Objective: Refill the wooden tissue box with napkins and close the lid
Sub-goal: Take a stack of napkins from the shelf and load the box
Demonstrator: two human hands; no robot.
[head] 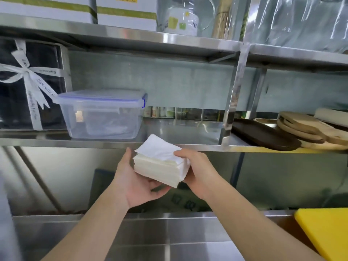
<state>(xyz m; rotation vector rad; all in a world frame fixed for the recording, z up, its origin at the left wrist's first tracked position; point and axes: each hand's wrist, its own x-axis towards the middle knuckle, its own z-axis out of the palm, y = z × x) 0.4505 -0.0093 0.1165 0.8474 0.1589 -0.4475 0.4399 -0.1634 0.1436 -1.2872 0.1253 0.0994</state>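
White napkins in a thick stack sit right in the middle of the view, held up in the air between both hands, just below the front edge of the steel shelf. The left hand cups the stack from underneath and along its 9 o'clock side, thumb up against the edge. The right hand grips the 3 o'clock end, thumb pressed on top and fingers wrapped below. The top napkin is a bit loose, with its corner lifted and poking up toward 12 o'clock past the shelf edge.

On the shelf at about 10 o'clock from the stack there's a clear plastic container with a blue-trimmed clip lid, shut. Further out at 9 o'clock is a dark gift box tied with a white printed ribbon. Over at 3 o'clock on the same shelf lies a dark oval tray with some round wooden boards stacked just beside it. The upper shelf at 12 o'clock holds white cartons with green stripes.

Down at 6 o'clock is the steel tabletop, and a yellow cutting board sits at its 4 o'clock corner. No wooden tissue box shows anywhere.
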